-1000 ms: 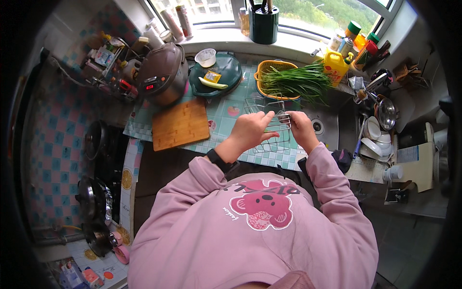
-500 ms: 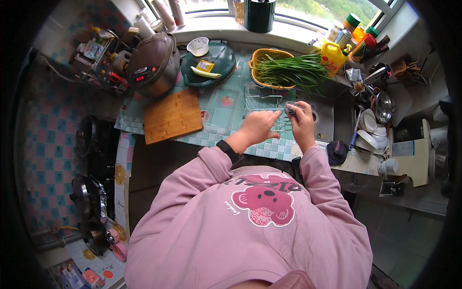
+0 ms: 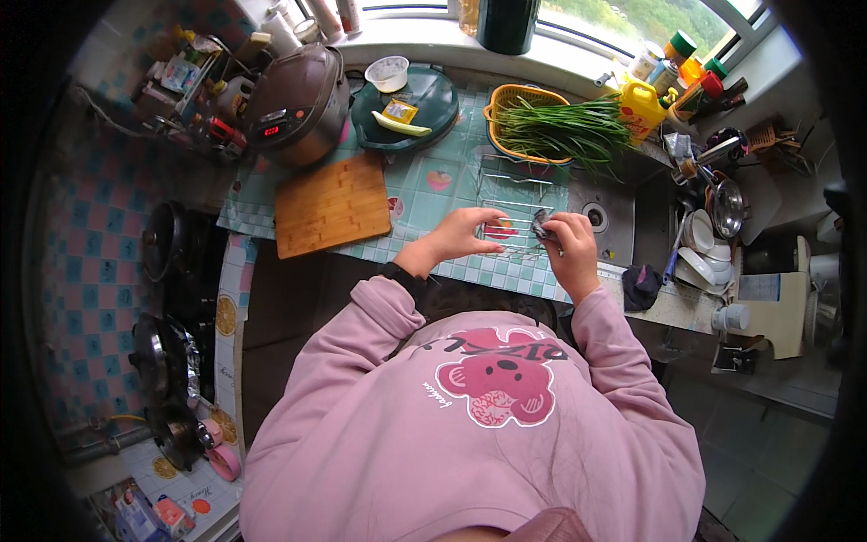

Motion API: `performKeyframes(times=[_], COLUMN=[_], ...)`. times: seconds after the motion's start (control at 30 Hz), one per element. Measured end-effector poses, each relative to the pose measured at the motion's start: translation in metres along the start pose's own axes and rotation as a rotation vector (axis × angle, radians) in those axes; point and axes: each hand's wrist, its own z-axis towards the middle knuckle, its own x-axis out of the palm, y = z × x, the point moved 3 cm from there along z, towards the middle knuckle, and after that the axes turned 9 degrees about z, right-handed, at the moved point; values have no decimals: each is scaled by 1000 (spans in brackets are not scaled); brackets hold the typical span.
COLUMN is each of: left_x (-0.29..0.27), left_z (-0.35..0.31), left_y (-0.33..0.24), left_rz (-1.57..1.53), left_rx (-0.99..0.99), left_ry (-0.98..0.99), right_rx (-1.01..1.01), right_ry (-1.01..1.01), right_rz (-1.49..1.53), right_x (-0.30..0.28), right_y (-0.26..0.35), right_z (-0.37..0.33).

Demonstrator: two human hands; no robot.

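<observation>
My right hand point(image 3: 571, 246) pinches a small crumpled dark-grey and whitish piece point(image 3: 542, 224), possibly a scrap of plastic; its kind is not clear. Across from it, my left hand point(image 3: 459, 235) is open, its thumb and fingers apart in a curve, with nothing seen between them. Both hands are over the near part of a wire rack point(image 3: 517, 180) that lies on the teal patterned table cover point(image 3: 432, 206). Beyond the rack, a yellow basket point(image 3: 490, 116) holds a big bunch of long green leaves point(image 3: 569, 128), which spill out to the right.
A wooden cutting board point(image 3: 332, 206) lies on the left, by a rice cooker point(image 3: 302, 104). Behind it, a dark green lid point(image 3: 441, 107) carries a plastic tub point(image 3: 387, 74), a yellow packet point(image 3: 400, 110) and a pale green vegetable piece point(image 3: 403, 125). Rightward are the sink point(image 3: 616, 217) and stacked bowls point(image 3: 697, 232).
My left hand has drawn back leftward from the crumpled piece, its fingers opening. My right hand still pinches that piece. The whole view has shifted slightly.
</observation>
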Motion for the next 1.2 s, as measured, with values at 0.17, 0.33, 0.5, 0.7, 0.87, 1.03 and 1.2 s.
performKeyframes(times=[0.17, 0.33, 0.5, 0.7, 0.87, 1.03, 1.2], left_x=[4, 3, 10, 10, 2, 5, 10], left_z=[-1, -3, 1, 3, 4, -2, -6], left_y=[6, 14, 18, 15, 12, 4, 4], left_rz=[-36, -135, -161, -127, 19, 20, -44], left_rx=[7, -9, 54, 42, -90, -23, 6], left_ry=[-28, 45, -65, -21, 144, 111, 43], right_rx=[-122, -178, -228, -178, -234, -194, -141], right_ry=[195, 267, 191, 226, 335, 358, 264], right_rz=[72, 55, -110, -48, -12, 13, -5], right_x=[40, 46, -9, -2, 46, 9, -34], right_y=[23, 26, 2, 3, 26, 14, -6], right_z=[11, 15, -1, 0, 13, 3, -7])
